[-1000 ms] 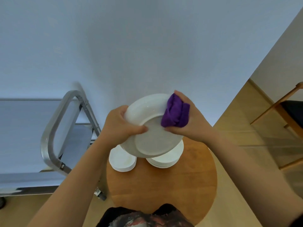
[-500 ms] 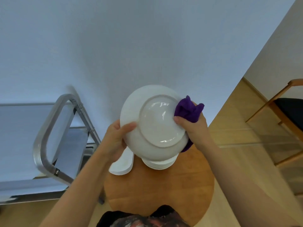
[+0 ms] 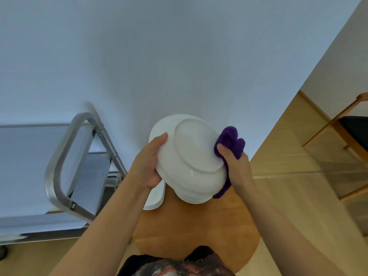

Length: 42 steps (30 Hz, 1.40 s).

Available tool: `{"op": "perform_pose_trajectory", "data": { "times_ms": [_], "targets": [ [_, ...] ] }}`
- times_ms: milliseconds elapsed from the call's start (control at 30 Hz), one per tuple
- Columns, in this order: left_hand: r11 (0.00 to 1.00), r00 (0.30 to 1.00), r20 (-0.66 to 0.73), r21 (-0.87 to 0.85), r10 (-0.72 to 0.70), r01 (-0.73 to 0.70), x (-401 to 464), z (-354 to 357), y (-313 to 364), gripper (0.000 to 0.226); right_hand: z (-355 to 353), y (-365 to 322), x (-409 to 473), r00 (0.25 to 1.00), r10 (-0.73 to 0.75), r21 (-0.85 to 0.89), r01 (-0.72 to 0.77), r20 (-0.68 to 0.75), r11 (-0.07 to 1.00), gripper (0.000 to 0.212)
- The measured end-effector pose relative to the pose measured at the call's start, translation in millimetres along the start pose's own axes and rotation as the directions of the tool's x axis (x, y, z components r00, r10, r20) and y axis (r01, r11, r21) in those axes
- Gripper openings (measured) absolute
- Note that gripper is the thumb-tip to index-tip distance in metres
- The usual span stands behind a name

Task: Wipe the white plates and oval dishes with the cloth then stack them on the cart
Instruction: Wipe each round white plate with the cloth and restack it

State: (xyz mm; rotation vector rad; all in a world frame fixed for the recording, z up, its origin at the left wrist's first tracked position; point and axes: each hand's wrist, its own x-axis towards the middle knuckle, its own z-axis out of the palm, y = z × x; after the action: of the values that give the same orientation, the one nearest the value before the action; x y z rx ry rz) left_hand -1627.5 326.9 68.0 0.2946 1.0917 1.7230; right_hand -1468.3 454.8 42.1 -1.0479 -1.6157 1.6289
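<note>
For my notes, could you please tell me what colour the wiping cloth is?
Purple; the soft purple cloth shows best in the head view.

Both bare forearms reach up and forward from the bottom corners of the view, converging toward the middle. The left hand grips the left rim of the upturned white plate, thumb lying over the underside, the other fingers curled out of sight behind. The right hand holds the opposite edge, its thumb pressing the purple cloth against the plate (the remaining fingers are hidden behind it). Both wrists are bent slightly inward.
</note>
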Motion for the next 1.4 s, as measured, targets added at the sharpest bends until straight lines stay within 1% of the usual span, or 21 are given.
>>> {"op": "perform_pose_trajectory", "data": {
  "times_ms": [100, 167, 267, 333, 367, 467, 533, 600, 633, 700, 767, 833, 867, 933, 1033, 1100, 1167, 1267, 1333, 1367, 1400],
  "targets": [
    [0.994, 0.989, -0.103, -0.014, 0.105, -0.107, -0.5, 17.8, -6.6, 0.036, 24.1, 10.4, -28.5, 0.986, 0.019, 0.071, -0.007, -0.166, 0.997, 0.053],
    [0.985, 0.972, -0.169, 0.083, 0.161, -0.149, -0.4, 32.6, -15.3, 0.016, 42.2, 8.3, -40.6, 0.965, 0.056, 0.153, -0.017, -0.254, 0.988, 0.047],
    [0.931, 0.944, -0.181, 0.296, 0.275, -0.215, -4.9, 46.9, -26.4, 0.008, 62.5, 6.7, -54.8, 0.966, 0.026, 0.263, 0.044, -0.258, 0.964, 0.051],
    [0.887, 0.932, -0.122, 0.369, 0.340, -0.276, -10.4, 49.1, -29.5, 0.015, 60.3, 0.4, -54.1, 0.973, 0.035, 0.291, 0.034, -0.228, 0.956, 0.033],
    [0.871, 0.932, -0.086, 0.396, 0.352, -0.292, -13.3, 47.7, -30.2, 0.017, 54.4, -3.3, -46.4, 0.973, 0.086, 0.309, -0.016, -0.215, 0.951, 0.027],
    [0.830, 0.943, -0.005, 0.476, 0.332, -0.290, -18.9, 44.0, -36.0, 0.013, 35.5, -17.6, -9.8, 0.942, 0.310, 0.406, -0.236, -0.127, 0.883, 0.062],
    [0.791, 0.949, 0.048, 0.540, 0.312, -0.287, -22.7, 45.8, -41.0, 0.008, 35.8, -27.8, 0.4, 0.937, 0.346, 0.412, -0.297, -0.047, 0.861, 0.078],
    [0.781, 0.939, 0.076, 0.534, 0.336, -0.322, -23.4, 47.2, -43.4, 0.016, 40.7, -29.5, -1.3, 0.960, 0.277, 0.393, -0.269, 0.036, 0.879, 0.087],
    [0.788, 0.933, 0.071, 0.516, 0.353, -0.337, -23.0, 48.1, -41.7, 0.017, 42.0, -28.6, -3.3, 0.972, 0.219, 0.385, -0.233, 0.081, 0.893, 0.083],
    [0.817, 0.925, 0.016, 0.463, 0.381, -0.344, -20.2, 46.9, -36.0, 0.014, 42.9, -27.4, -8.6, 0.982, 0.075, 0.375, -0.137, 0.175, 0.917, 0.058],
    [0.847, 0.910, -0.071, 0.403, 0.407, -0.347, -14.7, 40.6, -32.1, 0.027, 44.3, -28.7, -13.1, 0.973, -0.060, 0.305, -0.011, 0.224, 0.952, 0.029],
    [0.850, 0.890, -0.157, 0.405, 0.427, -0.337, -10.5, 36.6, -31.7, 0.029, 50.5, -34.9, -22.0, 0.953, -0.197, 0.153, 0.165, 0.231, 0.974, 0.020],
    [0.875, 0.887, -0.205, 0.360, 0.413, -0.324, -8.4, 33.8, -33.1, 0.023, 54.7, -38.0, -27.8, 0.928, -0.296, 0.060, 0.290, 0.228, 0.955, 0.024],
    [0.943, 0.909, -0.263, 0.174, 0.322, -0.284, -8.3, 31.7, -34.3, 0.009, 61.4, -36.5, -37.9, 0.836, -0.502, -0.156, 0.539, 0.224, 0.828, 0.046],
    [0.972, 0.949, -0.208, 0.055, 0.236, -0.229, -7.7, 23.9, -31.7, 0.026, 63.6, -25.9, -47.1, 0.718, -0.653, -0.392, 0.687, 0.240, 0.612, 0.056],
    [0.980, 0.943, -0.271, 0.083, 0.195, -0.179, -4.3, 16.1, -26.6, 0.029, 58.8, -11.4, -51.3, 0.649, -0.714, -0.455, 0.736, 0.263, 0.501, 0.057],
    [0.994, 0.936, -0.333, 0.024, 0.113, -0.111, -5.0, 13.2, -19.8, 0.044, 51.2, 4.4, -51.2, 0.601, -0.729, -0.529, 0.756, 0.328, 0.386, 0.061],
    [0.997, 0.948, -0.312, -0.023, 0.065, -0.076, -6.0, 9.0, -17.7, 0.051, 38.0, 26.7, -38.7, 0.546, -0.722, -0.583, 0.775, 0.425, 0.243, 0.070],
    [0.995, 0.957, -0.274, -0.003, 0.092, -0.097, -7.3, 8.3, -16.0, 0.053, 31.5, 37.1, -31.3, 0.535, -0.715, -0.576, 0.786, 0.450, 0.225, 0.070],
    [0.993, 0.957, -0.264, 0.020, 0.118, -0.117, -8.9, 8.8, -13.8, 0.055, 28.7, 41.6, -28.5, 0.558, -0.698, -0.573, 0.779, 0.449, 0.255, 0.070],
    [0.989, 0.955, -0.258, 0.052, 0.144, -0.135, -9.9, 7.7, -11.9, 0.056, 25.9, 44.4, -26.5, 0.618, -0.664, -0.551, 0.756, 0.421, 0.354, 0.068]
  ]
}}
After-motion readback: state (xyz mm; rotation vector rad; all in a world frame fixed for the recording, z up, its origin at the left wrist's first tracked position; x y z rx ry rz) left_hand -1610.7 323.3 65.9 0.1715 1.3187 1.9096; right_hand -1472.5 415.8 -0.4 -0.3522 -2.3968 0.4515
